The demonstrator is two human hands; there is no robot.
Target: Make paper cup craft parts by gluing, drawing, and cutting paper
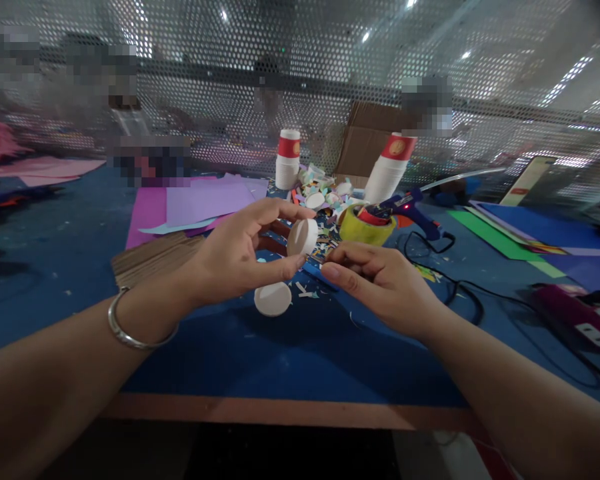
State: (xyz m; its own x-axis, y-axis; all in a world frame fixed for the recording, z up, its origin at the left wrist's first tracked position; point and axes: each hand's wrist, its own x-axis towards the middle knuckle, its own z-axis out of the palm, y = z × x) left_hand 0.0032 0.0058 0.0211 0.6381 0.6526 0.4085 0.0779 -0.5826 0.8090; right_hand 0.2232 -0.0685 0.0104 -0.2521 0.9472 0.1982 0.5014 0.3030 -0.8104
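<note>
My left hand (230, 257), with a silver bangle at its wrist, grips a cut-off paper cup bottom (303, 238) by its rim between thumb and fingers. The short white round piece is tipped on edge. Close to its right, my right hand (385, 283) is closed in a pinch; what lies between its fingertips is too small to name. Below my left hand another white round piece (273, 300) lies flat on the blue table (290, 360). Paper scraps (307, 292) are scattered around it.
Stacked paper cups (287, 172) and a leaning cup stack (384, 177) stand behind. A glue gun (414, 207) rests by a yellow tape roll (367, 227); its black cable (500, 293) crosses the right side. Purple sheets (205, 200) and cardboard (150, 257) lie left, colored sheets (500, 237) right.
</note>
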